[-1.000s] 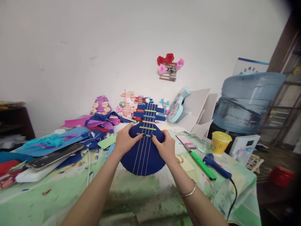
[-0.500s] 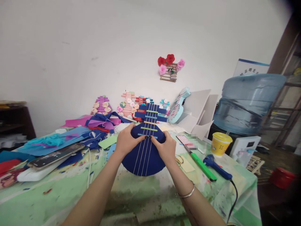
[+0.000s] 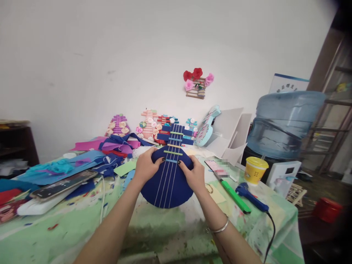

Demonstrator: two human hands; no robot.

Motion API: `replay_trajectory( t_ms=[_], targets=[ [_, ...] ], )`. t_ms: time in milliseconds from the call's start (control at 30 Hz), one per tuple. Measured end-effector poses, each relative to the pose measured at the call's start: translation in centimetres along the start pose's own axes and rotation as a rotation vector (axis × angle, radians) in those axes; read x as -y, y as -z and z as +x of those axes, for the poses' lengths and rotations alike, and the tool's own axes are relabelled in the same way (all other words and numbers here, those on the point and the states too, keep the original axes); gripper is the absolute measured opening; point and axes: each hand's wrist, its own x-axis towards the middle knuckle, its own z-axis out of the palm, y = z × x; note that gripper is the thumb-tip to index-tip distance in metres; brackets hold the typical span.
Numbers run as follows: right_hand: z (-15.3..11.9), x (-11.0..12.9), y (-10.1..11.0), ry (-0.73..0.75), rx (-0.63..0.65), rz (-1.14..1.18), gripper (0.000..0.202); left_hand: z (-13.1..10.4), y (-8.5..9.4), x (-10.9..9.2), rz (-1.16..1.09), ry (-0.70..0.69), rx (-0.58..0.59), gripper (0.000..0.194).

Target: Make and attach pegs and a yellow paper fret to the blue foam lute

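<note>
A dark blue craft lute (image 3: 167, 183), pipa-shaped, stands tilted back above the table. White strings run down its front, and green, blue and tan strips cross its neck and upper body. My left hand (image 3: 147, 165) grips its upper left edge, the thumb lying on the front beside the blue strip. On the opposite edge, my right hand (image 3: 195, 172) holds it the same way, with its thumb on the front just right of the strings. The other fingers of both hands are hidden behind the body.
Felt scraps (image 3: 90, 161) and a phone (image 3: 64, 183) lie at left. Finished craft lutes (image 3: 119, 126) lean along the wall. On the right are a green-handled utility knife (image 3: 235, 196), a corded blue glue gun (image 3: 251, 198), a yellow tub (image 3: 255, 170) and a large water bottle (image 3: 286, 124).
My thumbs have parted from the middle of the blue strip toward its two ends. Both hands still hold the lute. The view has shifted slightly.
</note>
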Motion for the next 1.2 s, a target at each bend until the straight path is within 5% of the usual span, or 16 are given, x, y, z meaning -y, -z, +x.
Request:
replay_trajectory(
  t_ms=[367, 933, 1200],
  targets=[
    [0.1, -0.7, 0.4, 0.019, 0.084, 0.061, 0.022, -0.1, 0.0, 0.0, 0.016, -0.015, 0.048, 0.034],
    [0.1, 0.0, -0.1, 0.000, 0.021, -0.024, 0.023, -0.1, -0.8, -0.6, 0.200, 0.053, -0.029, 0.035],
    [0.3, -0.6, 0.4, 0.006, 0.096, 0.038, 0.025, -0.2, -0.7, -0.2, 0.140, -0.013, -0.031, 0.032]
  ],
)
